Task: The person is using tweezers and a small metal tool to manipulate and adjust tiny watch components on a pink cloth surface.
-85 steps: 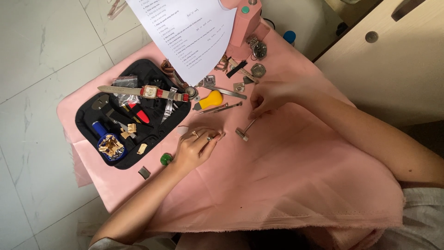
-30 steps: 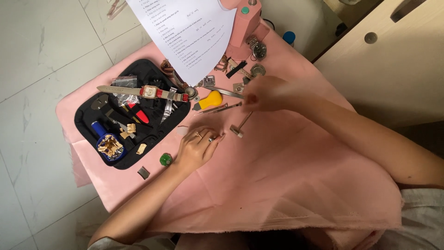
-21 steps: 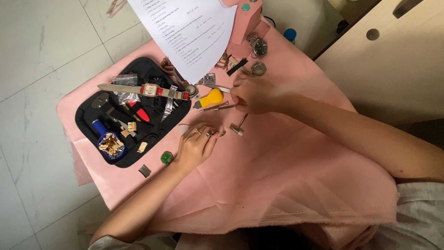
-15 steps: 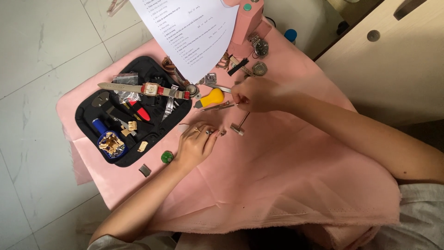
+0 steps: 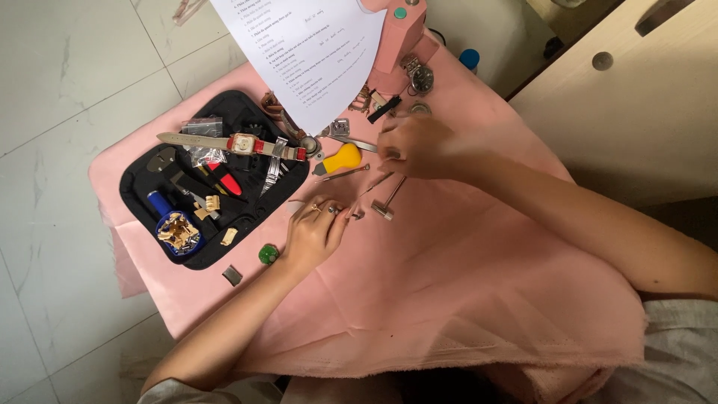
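Head view: left hand (image 5: pixel 313 233) lies on the pink cloth (image 5: pixel 464 299), fingers curled over a small metal piece (image 5: pixel 357 215). Right hand (image 5: pixel 415 146) pinches a thin tool (image 5: pixel 376 182) above the small hammer (image 5: pixel 387 202), just beside the yellow-handled tool (image 5: pixel 340 159).

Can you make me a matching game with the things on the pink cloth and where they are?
Things:
1. yellow-handled tool
2. small green round piece
3. white-strapped wristwatch with a red edge
4. small metal hammer

Places:
A. on the black tool mat
B. beside the left wrist
C. just below the white paper sheet
D. between the two hands

Pairs: 1-C, 2-B, 3-A, 4-D
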